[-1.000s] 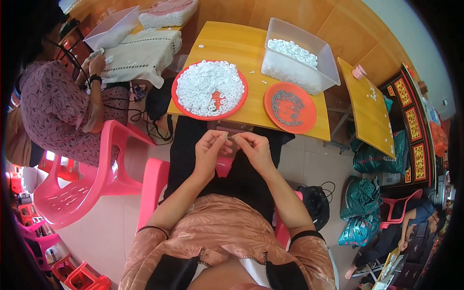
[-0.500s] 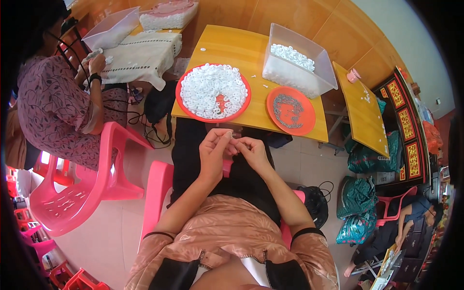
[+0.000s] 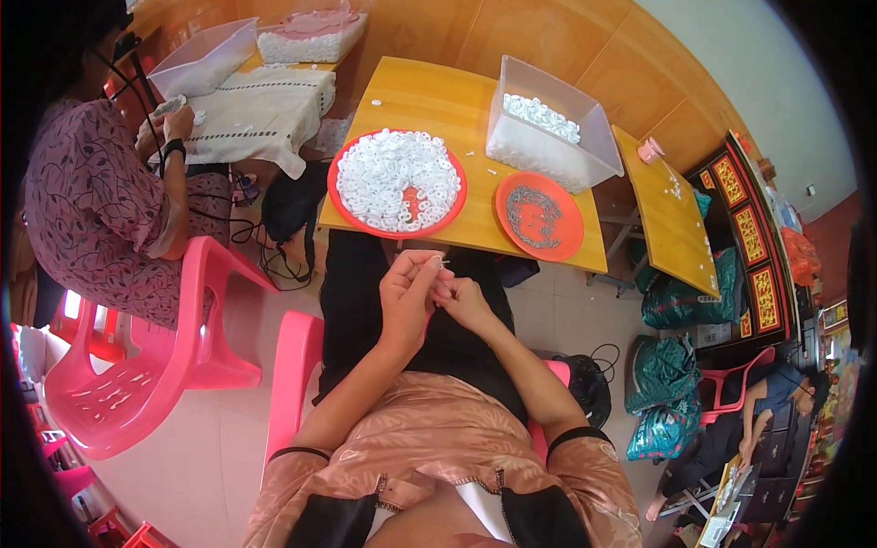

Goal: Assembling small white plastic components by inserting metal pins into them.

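In front of my lap my left hand (image 3: pixel 408 290) pinches a small white plastic clip (image 3: pixel 438 260) between thumb and fingertips, a thin metal pin sticking out of it. Closed fingers bring my right hand (image 3: pixel 464 301) against the left fingertips just below the clip; whatever they hold is hidden. Beyond my hands, a red round tray (image 3: pixel 332 196) heaped with small white ring-like pieces (image 3: pixel 388 178) sits at the table's near edge. To its right lies an orange plate (image 3: pixel 568 219) with a scatter of small grey metal nails (image 3: pixel 525 219).
On the yellow table (image 3: pixel 420 87) a clear plastic bin (image 3: pixel 598 151) holds more white pieces. A second yellow table (image 3: pixel 671 224) stands at right. Left of me, a person (image 3: pixel 110 201) works beside a pink chair (image 3: pixel 196 310). Green bags (image 3: pixel 662 370) rest on the floor at right.
My right hand has drawn its fingers in and dropped slightly, leaving the clip and its pin showing at my left fingertips. The view has shifted a little.
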Demonstrator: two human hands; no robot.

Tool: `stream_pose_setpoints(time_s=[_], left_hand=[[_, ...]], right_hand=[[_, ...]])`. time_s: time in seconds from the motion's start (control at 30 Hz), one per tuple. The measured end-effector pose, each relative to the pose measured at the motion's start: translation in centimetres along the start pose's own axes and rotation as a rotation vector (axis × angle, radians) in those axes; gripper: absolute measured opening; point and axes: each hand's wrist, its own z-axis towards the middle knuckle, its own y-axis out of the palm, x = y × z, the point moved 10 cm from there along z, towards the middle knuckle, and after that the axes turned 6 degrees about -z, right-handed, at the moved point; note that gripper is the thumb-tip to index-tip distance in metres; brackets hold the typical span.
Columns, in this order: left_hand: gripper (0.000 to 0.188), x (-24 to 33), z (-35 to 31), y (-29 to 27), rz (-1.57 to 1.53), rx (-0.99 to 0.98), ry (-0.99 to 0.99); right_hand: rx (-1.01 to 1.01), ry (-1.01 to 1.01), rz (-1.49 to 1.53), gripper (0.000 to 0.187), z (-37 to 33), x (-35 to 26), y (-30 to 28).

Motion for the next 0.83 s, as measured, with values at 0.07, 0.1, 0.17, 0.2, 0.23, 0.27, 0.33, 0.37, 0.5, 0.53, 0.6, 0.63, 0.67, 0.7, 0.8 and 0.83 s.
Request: stream_pose_setpoints(time_s=[0.07, 0.1, 0.17, 0.2, 0.23, 0.27, 0.33, 0.37, 0.5, 0.53, 0.6, 0.63, 0.67, 0.7, 0.8, 0.83], left_hand=[[0.011, 1.0, 0.3, -0.5, -0.018, 0.023, 0.017], [0.011, 1.8, 0.7, -1.1, 0.004, 0.052, 0.053], [0.011, 2.8, 1.3, -1.6, 0.028, 0.087, 0.088], [0.01, 3.4, 1.5, -2.1, -0.007, 0.112, 0.1], [0.01, 4.0, 1.7, -2.3, -0.041, 0.131, 0.108], [0.01, 4.4, 1.8, -2.0, -0.075, 0.13, 0.129], [0.01, 4.9, 1.6, -1.9, -0.067, 0.135, 0.139], [0.01, 4.9, 1.8, -1.4, -0.066, 0.128, 0.147], [0.01, 4.0, 1.0, -1.1, -0.053, 0.109, 0.099], [0.01, 3.9, 0.8, -1.3, -0.032, 0.117, 0.091], [0.01, 3.5, 0.8, -1.6, -0.004, 0.122, 0.081], [0.01, 3.3, 0.9, -1.8, -0.012, 0.123, 0.077], [0.011, 3.2, 0.9, -1.9, -0.02, 0.123, 0.072], [0.011, 3.2, 1.0, -2.0, -0.016, 0.12, 0.073], [0.012, 3.3, 1.0, -2.2, -0.001, 0.123, 0.068], [0.011, 3.2, 1.0, -2.1, -0.005, 0.117, 0.057]], right_hand=[[0.0, -0.017, -0.049, 0.017, -0.2, -1.6, -0.5], [-0.005, -0.02, -0.057, 0.017, 0.2, -1.8, -0.7], [0.254, -0.266, 0.11, 0.017, 0.9, -5.4, -4.3], [0.289, -0.252, 0.07, 0.02, 1.4, -6.6, -6.0], [0.253, -0.183, -0.016, 0.021, 2.7, -6.8, -7.4], [0.302, -0.198, -0.037, 0.023, 4.3, -7.2, -9.1], [0.41, -0.205, -0.154, 0.025, 6.9, -9.6, -12.1], [0.465, -0.233, -0.219, 0.025, 9.1, -8.6, -13.4], [0.522, -0.103, -0.421, 0.023, 13.9, -7.6, -14.1], [0.521, -0.104, -0.414, 0.023, 14.5, -7.4, -13.9], [0.495, -0.043, -0.505, 0.021, 15.5, -6.5, -13.2], [0.496, -0.044, -0.499, 0.021, 15.8, -6.3, -13.0], [0.489, -0.062, -0.46, 0.02, 16.1, -6.1, -12.8], [0.484, -0.08, -0.423, 0.02, 16.3, -5.9, -12.8], [0.503, -0.131, -0.371, 0.021, 15.7, -6.4, -12.5], [0.533, -0.204, -0.288, 0.019, 15.2, -6.9, -12.6]])
